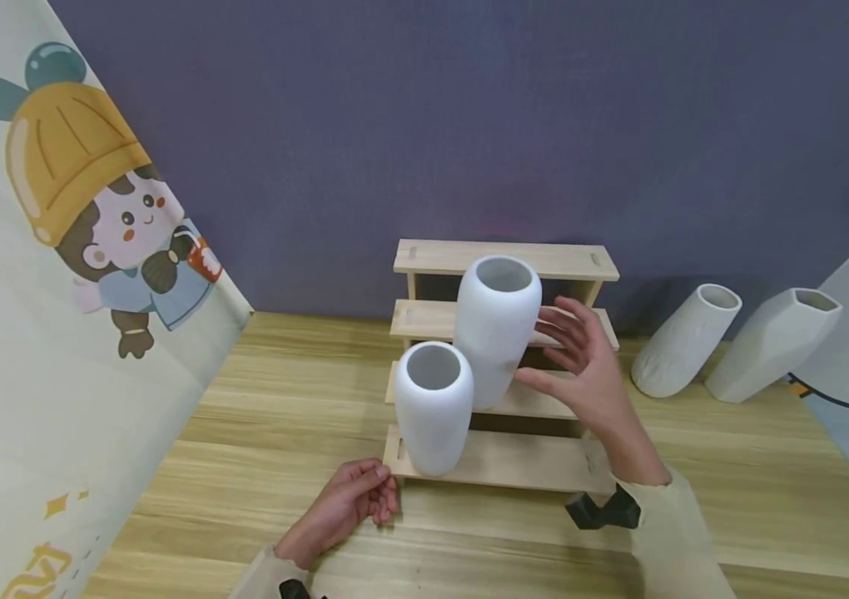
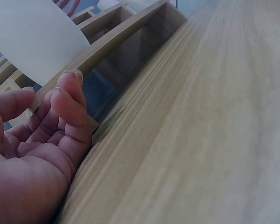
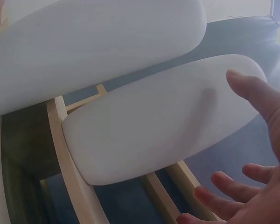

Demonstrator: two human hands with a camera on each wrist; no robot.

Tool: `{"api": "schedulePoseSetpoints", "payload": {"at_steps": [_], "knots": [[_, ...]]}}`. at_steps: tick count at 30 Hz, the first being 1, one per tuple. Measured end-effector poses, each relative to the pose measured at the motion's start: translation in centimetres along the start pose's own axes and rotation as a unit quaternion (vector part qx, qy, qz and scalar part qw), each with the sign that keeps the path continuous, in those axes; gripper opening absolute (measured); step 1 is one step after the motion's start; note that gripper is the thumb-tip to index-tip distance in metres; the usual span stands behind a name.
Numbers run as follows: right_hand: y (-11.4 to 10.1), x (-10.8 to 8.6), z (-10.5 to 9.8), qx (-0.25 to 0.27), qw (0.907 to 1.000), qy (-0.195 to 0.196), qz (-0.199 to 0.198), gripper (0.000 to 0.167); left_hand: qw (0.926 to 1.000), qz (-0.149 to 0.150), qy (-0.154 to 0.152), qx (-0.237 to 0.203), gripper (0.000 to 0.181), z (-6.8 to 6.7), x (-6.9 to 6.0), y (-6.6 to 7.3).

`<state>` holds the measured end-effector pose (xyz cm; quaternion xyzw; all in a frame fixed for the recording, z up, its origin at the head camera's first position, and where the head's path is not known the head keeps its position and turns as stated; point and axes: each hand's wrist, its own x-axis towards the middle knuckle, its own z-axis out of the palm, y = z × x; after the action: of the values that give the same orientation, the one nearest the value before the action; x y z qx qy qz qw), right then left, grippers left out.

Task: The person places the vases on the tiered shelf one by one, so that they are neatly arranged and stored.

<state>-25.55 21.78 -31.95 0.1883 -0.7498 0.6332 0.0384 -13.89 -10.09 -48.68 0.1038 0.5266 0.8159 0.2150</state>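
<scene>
Head view, front vase [image 1: 434, 428]: smooth and white, upright just below the centre of the frame, on the left end of the lowest board [image 1: 529, 459] of the wooden stand [image 1: 507, 259].
Rear vase [image 1: 495, 337]: also smooth and white, upright near the centre, one board higher, behind and to the right of the front vase.
Left hand [image 1: 353, 499]: lower middle of the frame, fingers curled, thumb and forefinger pinching the left end of the lowest board; the left wrist view shows the board's edge between them.
Right hand [image 1: 585, 370]: right of centre, thumb and fingers spread wide beside the rear vase; whether a fingertip touches it, I cannot tell.
Textured vase [image 1: 682, 345] and faceted vase [image 1: 772, 345]: both white, side by side on the wood-grain table [image 1: 267, 399], right of the frame.
Backdrop [image 1: 469, 116]: dark blue-violet, across the top.
Cartoon figure [image 1: 125, 289]: printed on a pale panel [image 1: 20, 399], upper left.
</scene>
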Motion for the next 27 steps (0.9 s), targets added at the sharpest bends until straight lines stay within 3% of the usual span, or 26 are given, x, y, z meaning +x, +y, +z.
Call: {"api": "schedulePoseSetpoints", "payload": {"at_steps": [9, 20, 27], "knots": [[0.6, -1.3, -1.1, 0.004, 0.9997, 0.023, -0.003, 0.09, 1.0, -0.002, 0.0, -0.004, 0.027, -0.1, 0.1, 0.1], [1.4, -2.4, -2.1, 0.001, 0.9987, 0.04, 0.033, 0.086, 1.0, -0.001, -0.001, -0.007, 0.027, -0.2, 0.0, 0.1], [2.0, -2.6, -2.7, 0.01, 0.9988, 0.042, 0.024, 0.083, 0.9999, -0.003, 0.004, -0.01, 0.027, -0.2, 0.1, 0.2]]}}
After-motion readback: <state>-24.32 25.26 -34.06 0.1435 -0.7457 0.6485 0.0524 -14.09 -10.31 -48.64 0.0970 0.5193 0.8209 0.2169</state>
